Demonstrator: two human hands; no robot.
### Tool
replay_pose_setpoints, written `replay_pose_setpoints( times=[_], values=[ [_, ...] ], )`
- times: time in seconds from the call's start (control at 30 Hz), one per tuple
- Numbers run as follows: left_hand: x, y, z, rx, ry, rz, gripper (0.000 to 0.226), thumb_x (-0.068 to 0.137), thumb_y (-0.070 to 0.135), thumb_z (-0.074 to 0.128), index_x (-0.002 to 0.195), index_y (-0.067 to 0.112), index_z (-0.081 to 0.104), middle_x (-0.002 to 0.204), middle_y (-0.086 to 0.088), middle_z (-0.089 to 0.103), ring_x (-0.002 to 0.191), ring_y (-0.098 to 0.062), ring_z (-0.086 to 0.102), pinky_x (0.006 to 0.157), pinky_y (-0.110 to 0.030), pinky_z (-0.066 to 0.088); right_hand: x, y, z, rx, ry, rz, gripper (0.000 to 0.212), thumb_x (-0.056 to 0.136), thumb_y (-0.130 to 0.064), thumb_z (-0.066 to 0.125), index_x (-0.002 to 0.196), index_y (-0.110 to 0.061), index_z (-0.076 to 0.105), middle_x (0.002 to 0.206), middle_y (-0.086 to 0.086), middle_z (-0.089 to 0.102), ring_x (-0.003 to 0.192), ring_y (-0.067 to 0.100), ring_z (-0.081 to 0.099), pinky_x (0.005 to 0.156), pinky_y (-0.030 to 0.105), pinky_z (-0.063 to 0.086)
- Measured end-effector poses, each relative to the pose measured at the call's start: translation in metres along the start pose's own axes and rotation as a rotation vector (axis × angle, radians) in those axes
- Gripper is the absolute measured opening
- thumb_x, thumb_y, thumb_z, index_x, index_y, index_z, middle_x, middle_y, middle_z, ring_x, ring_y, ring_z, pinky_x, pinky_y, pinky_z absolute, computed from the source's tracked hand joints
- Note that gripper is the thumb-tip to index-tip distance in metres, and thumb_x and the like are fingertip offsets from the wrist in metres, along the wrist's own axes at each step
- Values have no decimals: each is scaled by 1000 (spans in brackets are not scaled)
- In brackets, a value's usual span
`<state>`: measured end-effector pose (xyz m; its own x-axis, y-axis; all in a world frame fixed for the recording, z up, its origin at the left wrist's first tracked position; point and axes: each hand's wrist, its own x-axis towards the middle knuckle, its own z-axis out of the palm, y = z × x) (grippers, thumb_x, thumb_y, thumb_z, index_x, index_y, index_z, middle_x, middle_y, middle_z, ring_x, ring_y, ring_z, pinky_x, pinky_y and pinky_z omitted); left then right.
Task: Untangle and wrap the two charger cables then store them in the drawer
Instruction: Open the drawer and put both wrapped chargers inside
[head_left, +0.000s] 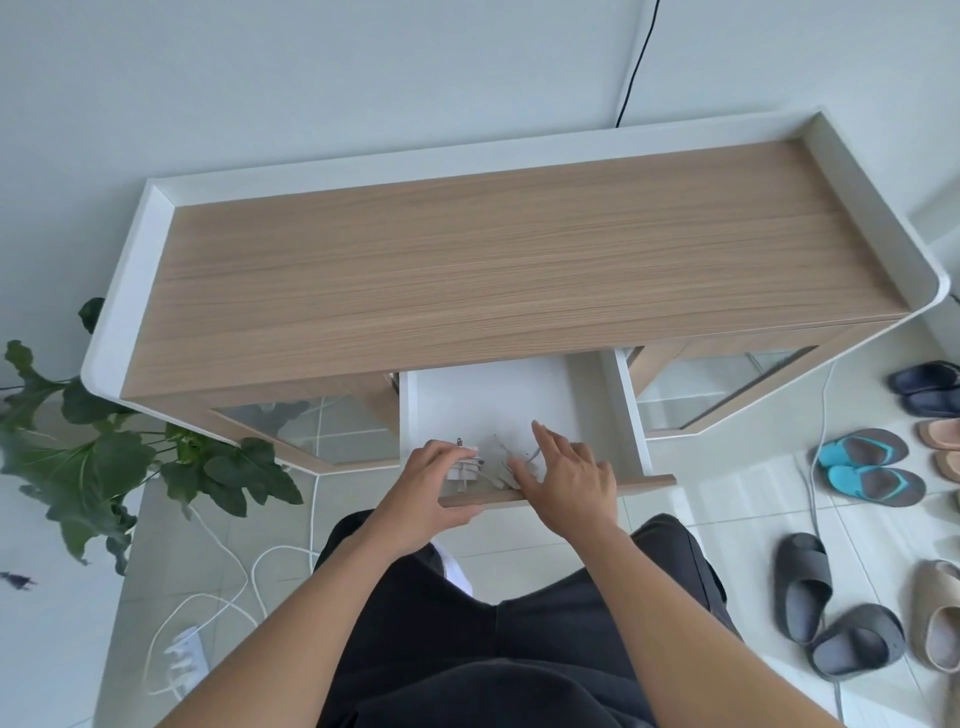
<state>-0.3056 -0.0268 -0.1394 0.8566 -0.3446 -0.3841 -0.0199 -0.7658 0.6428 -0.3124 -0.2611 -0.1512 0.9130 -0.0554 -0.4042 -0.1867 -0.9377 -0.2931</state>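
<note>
The white drawer (519, 389) of the wooden cabinet is pulled out toward me. Inside it, near the front edge, lie two wrapped white charger cables: one with a plug (464, 464) on the left, a second, blurred bundle (501, 454) beside it. My left hand (431, 486) rests over the left charger, fingers curled on it, thumb at the drawer front (644, 483). My right hand (563, 480) hovers over the right bundle with fingers spread, holding nothing.
The wooden cabinet top (519, 270) has a raised white rim. A leafy plant (104, 457) stands left. A white power strip (182, 660) and cords lie on the floor. Several slippers (872, 478) sit right. A black cable (636, 62) hangs on the wall.
</note>
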Motion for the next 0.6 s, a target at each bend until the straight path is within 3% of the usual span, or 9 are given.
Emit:
replay_pose_setpoints(
  times=[0.1,0.23,0.4,0.5,0.6],
  values=[
    [-1,-1,-4,81,58,59,77,91,38,84,159,34,47,159,18,34,153,-6,30,125,-41,41,-2,-1,0,-14,70,-41,90,100,-89,20,174,-38,15,181,-17,25,167,20,25,122,49,39],
    [11,4,-11,228,161,102,97,89,41,86,168,33,32,178,10,9,166,-15,12,131,-42,31,4,3,-7,-52,129,-131,115,86,-103,25,176,-35,4,185,-11,9,171,21,12,125,51,35],
    [39,3,-28,315,206,95,118,88,51,86,175,28,10,182,7,-16,170,-20,-13,137,-48,15,31,13,-28,-36,86,-305,116,89,-92,52,175,-39,-6,184,-12,-12,172,24,-7,134,54,12],
    [60,2,-48,355,182,77,132,84,58,87,176,25,-2,179,4,-31,166,-21,-29,137,-50,2,53,18,-45,-119,104,-358,111,92,-80,62,176,-36,3,184,-12,8,172,27,2,135,56,13],
    [81,3,-65,406,171,49,138,81,64,86,175,24,-8,179,-1,-33,165,-25,-32,136,-55,-6,68,18,-60,-181,195,-365,99,88,-70,74,170,-37,29,165,-8,41,154,29,39,128,52,30]
  ],
)
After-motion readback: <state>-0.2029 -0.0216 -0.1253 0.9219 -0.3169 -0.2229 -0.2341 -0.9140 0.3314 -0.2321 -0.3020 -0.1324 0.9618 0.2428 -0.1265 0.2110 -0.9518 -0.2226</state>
